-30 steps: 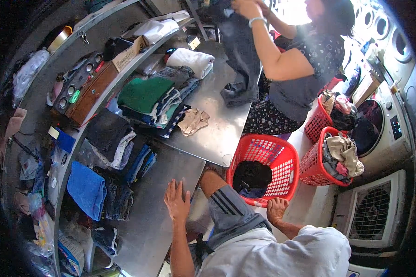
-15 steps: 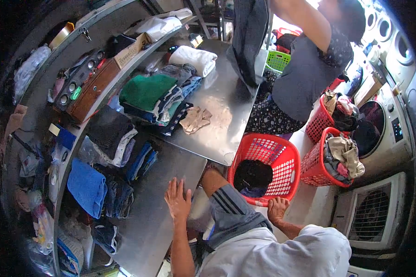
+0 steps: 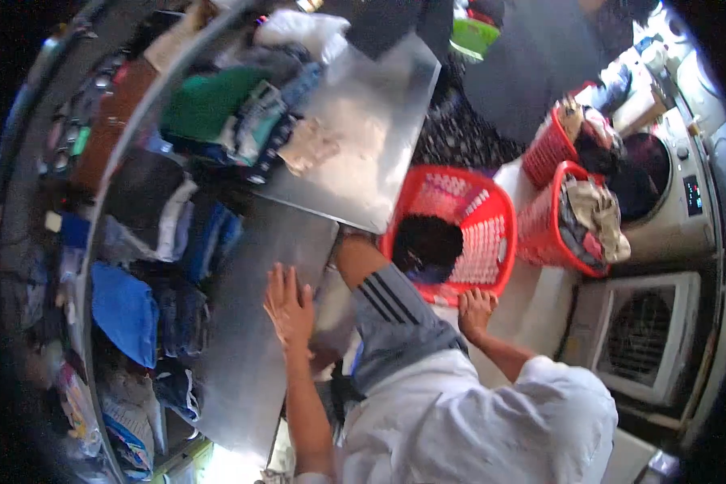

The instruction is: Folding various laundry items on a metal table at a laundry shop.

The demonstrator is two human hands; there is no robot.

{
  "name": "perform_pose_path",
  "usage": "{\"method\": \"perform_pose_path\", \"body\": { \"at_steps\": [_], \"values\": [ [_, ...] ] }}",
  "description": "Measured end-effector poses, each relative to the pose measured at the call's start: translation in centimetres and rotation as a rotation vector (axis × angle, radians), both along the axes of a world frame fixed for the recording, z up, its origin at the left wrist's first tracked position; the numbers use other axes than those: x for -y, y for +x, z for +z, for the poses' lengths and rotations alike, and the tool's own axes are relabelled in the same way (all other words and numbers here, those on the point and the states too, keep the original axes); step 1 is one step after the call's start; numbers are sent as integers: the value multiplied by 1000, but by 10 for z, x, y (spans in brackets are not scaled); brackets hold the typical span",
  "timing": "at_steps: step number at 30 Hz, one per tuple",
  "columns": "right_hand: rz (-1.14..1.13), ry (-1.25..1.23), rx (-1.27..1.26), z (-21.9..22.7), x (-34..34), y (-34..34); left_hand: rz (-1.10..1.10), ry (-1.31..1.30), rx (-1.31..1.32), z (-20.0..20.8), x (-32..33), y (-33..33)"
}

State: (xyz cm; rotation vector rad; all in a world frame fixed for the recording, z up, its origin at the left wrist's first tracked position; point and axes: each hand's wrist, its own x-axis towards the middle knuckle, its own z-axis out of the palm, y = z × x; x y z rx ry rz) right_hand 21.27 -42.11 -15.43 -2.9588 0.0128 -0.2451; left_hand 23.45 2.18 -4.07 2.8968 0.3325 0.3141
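Note:
My left hand (image 3: 289,313) lies flat on the nearer metal table (image 3: 242,363), its fingers stretched out and nothing in it. At the near rim of a red plastic laundry basket (image 3: 492,254), my right hand (image 3: 476,313) has its fingers curled over the edge. Dark clothes (image 3: 427,248) lie inside that basket. Beyond my left hand, a crumpled beige cloth (image 3: 308,145) rests on the farther metal table (image 3: 371,173), beside a folded stack topped by a green garment (image 3: 214,101).
Folded clothes, among them a blue garment (image 3: 125,310), line the left side. Two more red baskets (image 3: 540,234) of laundry stand right, before a washing machine (image 3: 686,189). A co-worker in grey (image 3: 532,73) is at the far side, near a green basket (image 3: 473,36). A boxed fan (image 3: 641,335) sits lower right.
My view has shifted, so the tables and baskets sit higher in it, and it is blurred. Both my hands keep their places on the table and the basket rim.

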Motion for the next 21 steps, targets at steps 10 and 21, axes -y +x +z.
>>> {"method": "perform_pose_path", "body": {
  "at_steps": [10,21],
  "values": [
    [51,356,-689,-83,16,122,-39,-28,17,2,2,11],
    [36,240,-733,-276,-67,224,9,-72,-94,8,-1,20]
  ]
}}
